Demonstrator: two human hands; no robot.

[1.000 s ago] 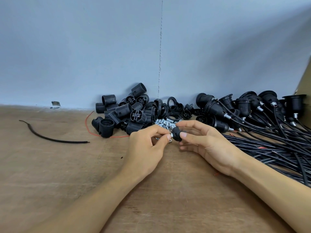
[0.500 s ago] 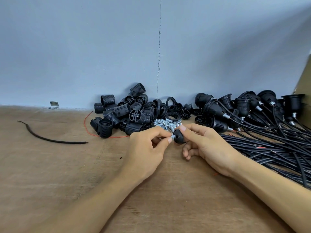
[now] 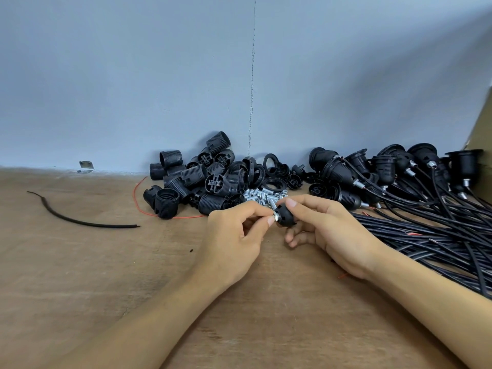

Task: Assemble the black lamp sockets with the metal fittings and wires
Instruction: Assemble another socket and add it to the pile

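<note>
- Right now, nearest me, two bare forearms are reaching in over the wooden table [image 3: 106,275], and the hands are meeting just in front of the heaped parts.
- The left hand [image 3: 234,235] is pinching a metal fitting [image 3: 273,207] between thumb and forefinger, with the other fingers curling under the palm.
- The right hand [image 3: 332,235] is gripping a small black socket cap [image 3: 287,216] between thumb and forefinger and holding it just above the table, narrow end facing the left hand.
- To my eye, the fitting is being screwed into the cap's narrow end. The next move is calling for small turns from the left fingertips while the right hand is keeping the cap steady and square, so the thread is not crossing.
- The cap is looking domed and matte black with a slot in its side. The fitting is showing as a short, bright threaded tube with a nut-like collar against the cap.
- Just behind the hands, spare fittings [image 3: 263,194] are lying in a small pile, touching a heap of ribbed black shells [image 3: 197,182] and rings [image 3: 271,162].
- Farther right, finished sockets [image 3: 372,169] are leaning against the wall, their black wires [image 3: 426,235] trailing forward in a thick bundle.
- Well off to the left, a loose wire offcut [image 3: 80,222] is lying alone.
</note>
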